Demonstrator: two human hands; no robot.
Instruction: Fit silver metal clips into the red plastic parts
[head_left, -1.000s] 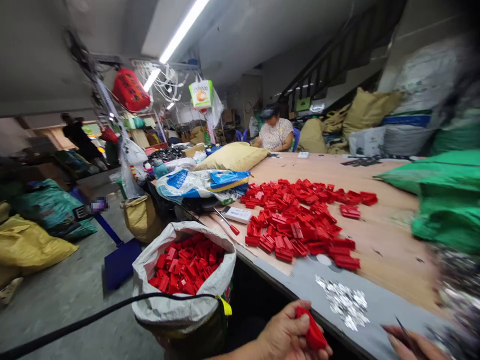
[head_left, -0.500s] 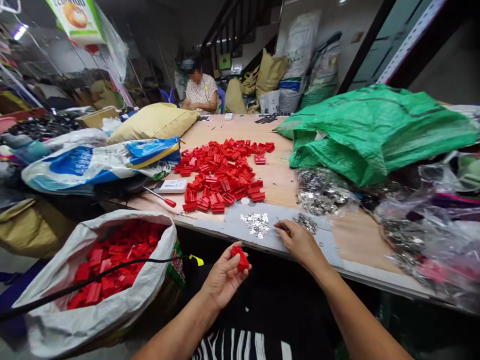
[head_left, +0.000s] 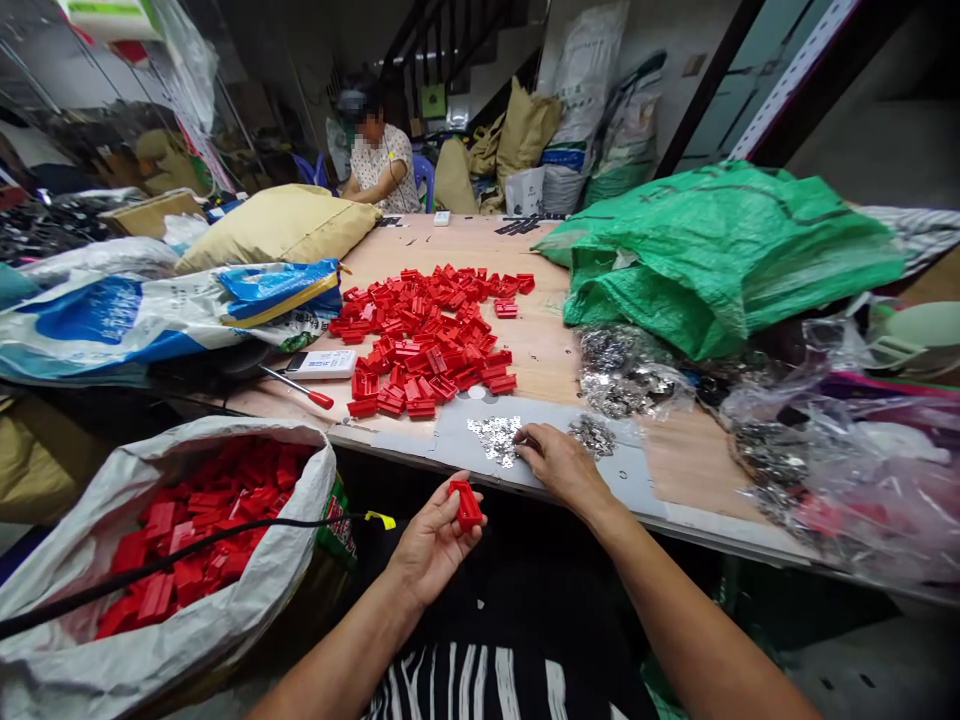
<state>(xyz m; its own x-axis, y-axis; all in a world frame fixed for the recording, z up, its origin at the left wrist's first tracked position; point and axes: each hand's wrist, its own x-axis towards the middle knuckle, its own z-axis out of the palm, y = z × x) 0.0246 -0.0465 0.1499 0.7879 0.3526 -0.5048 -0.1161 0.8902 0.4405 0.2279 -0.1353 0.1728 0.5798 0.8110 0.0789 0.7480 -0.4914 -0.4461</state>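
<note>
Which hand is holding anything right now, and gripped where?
Left hand pinches a red plastic clip by its lower end, fingertips and thumb. Right hand rests at the small metal pieces; whether it holds one cannot be told.

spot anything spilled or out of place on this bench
Nothing is damaged. Small silver parts lie loose on the grey mat by the right hand; the left hand holds one red clip.

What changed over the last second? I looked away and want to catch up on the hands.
The right hand moved left along the table edge onto the small pile of silver pieces. The view swung down from the room to the table. The left hand keeps its grip on the red plastic piece; the heap of red pieces and the white sack lie as before.
</note>
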